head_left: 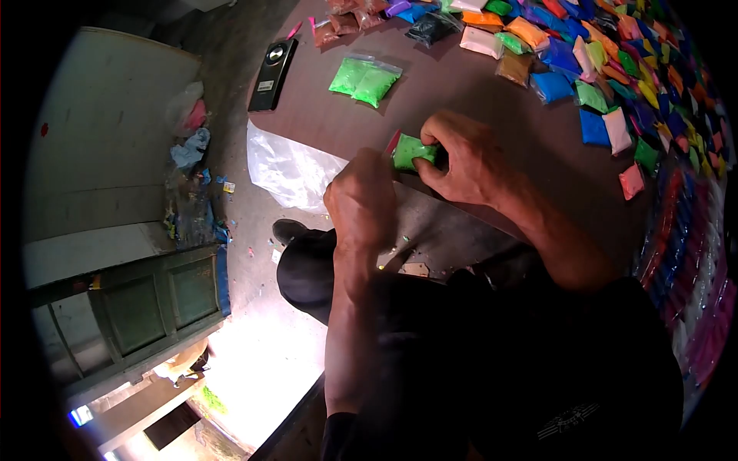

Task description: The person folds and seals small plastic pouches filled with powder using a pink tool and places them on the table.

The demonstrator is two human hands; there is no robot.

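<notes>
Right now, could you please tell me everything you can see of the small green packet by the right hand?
The green packet looks like a small, clear plastic bag with bright green contents, its surface slightly uneven. A red strip shows at its left end. It is near the edge of the table closest to the person; the right hand's thumb and forefinger pinch its right end. The left hand is close to its left end, but contact is unclear, as is whether the bag is sealed.

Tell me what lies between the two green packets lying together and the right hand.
Only bare brown tabletop lies between the pair of green packets and the right hand; the head view shows it.
</notes>
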